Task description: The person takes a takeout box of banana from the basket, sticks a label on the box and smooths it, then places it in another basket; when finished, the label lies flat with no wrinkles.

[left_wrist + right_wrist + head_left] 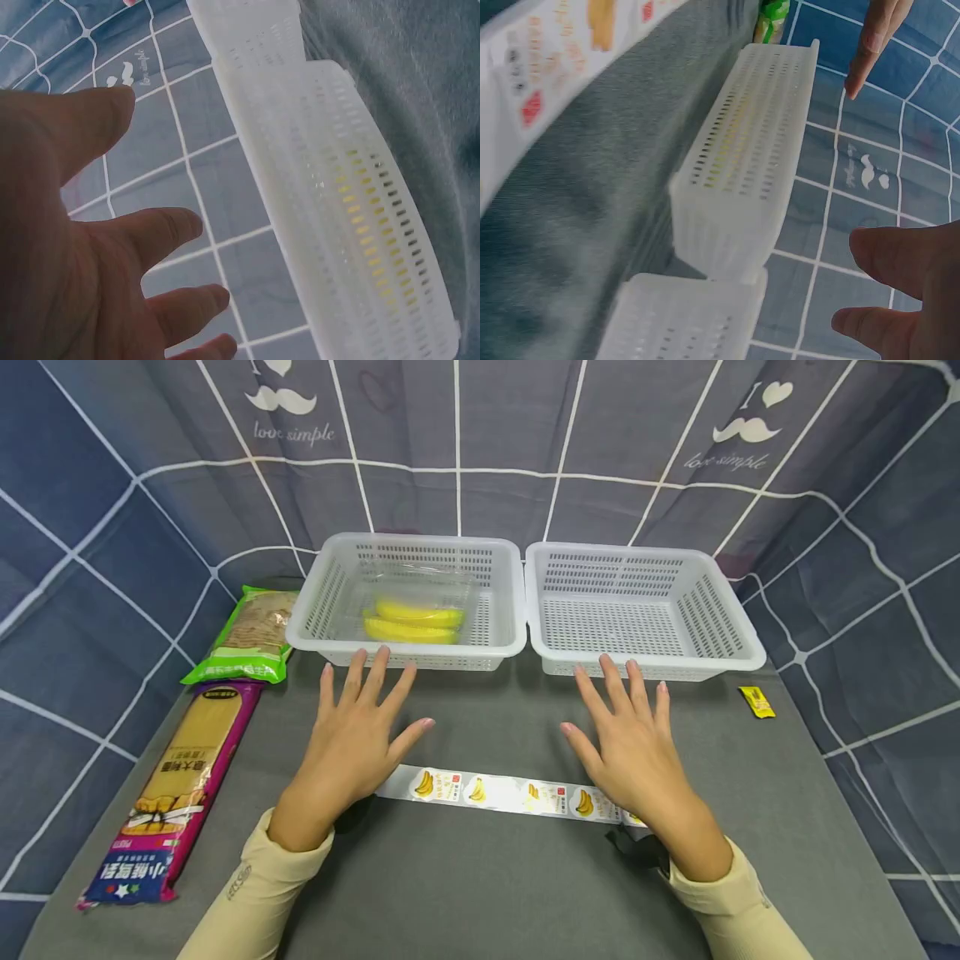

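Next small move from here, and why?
I'd probably ease the left hand forward over the rim of the left basket, toward the clear box with bananas. That hand is spread and holds nothing, it's nearer that basket than the right hand is, and nothing visibly covers the box.

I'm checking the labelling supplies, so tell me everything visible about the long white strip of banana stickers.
The long white strip of banana stickers looks like smooth paper or film, printed with yellow bananas, orange lettering and red marks. It lies roughly flat across the grey tabletop, its ends hidden beneath the person's left hand and right hand; neither visibly grips it.
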### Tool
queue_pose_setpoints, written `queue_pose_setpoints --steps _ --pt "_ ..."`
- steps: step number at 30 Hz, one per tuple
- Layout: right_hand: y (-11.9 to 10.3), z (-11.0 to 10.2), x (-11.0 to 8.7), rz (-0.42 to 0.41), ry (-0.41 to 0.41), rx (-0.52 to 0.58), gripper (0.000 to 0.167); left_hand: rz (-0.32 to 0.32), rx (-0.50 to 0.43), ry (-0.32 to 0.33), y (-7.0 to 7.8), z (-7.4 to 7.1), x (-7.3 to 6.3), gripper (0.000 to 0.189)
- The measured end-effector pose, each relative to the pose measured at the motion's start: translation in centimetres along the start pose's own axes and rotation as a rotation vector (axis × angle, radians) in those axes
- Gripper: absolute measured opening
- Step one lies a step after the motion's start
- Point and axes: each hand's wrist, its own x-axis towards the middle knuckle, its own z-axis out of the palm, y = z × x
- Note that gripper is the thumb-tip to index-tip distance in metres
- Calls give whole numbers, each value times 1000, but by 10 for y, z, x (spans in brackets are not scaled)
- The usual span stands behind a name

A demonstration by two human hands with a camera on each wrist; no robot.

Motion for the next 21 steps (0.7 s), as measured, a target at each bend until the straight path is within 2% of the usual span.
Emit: queue_pose_setpoints --steps 4,7,10,13,17,19,21 --pt "-6 -6 17 4 3 -4 69 -10 10 21 -8 -5 3 74" --pt "-9 -10 37 17 10 -13 68 -24 3 82 -18 -8 7 72" --pt "-13 -15 60 21 28 -12 68 -47 -36 206 -32 -8 13 67" --pt "-22 -17 82 12 39 11 67 -76 -97 367 -48 -7 21 58" --pt "-37 -12 104 -16 14 36 66 -125 -187 571 -68 1 29 46" --pt "-45 -7 113 -34 0 27 65 -155 -219 647 -76 6 29 42" --pt "-53 -2 123 -59 2 13 62 -190 -244 695 -84 10 30 40"
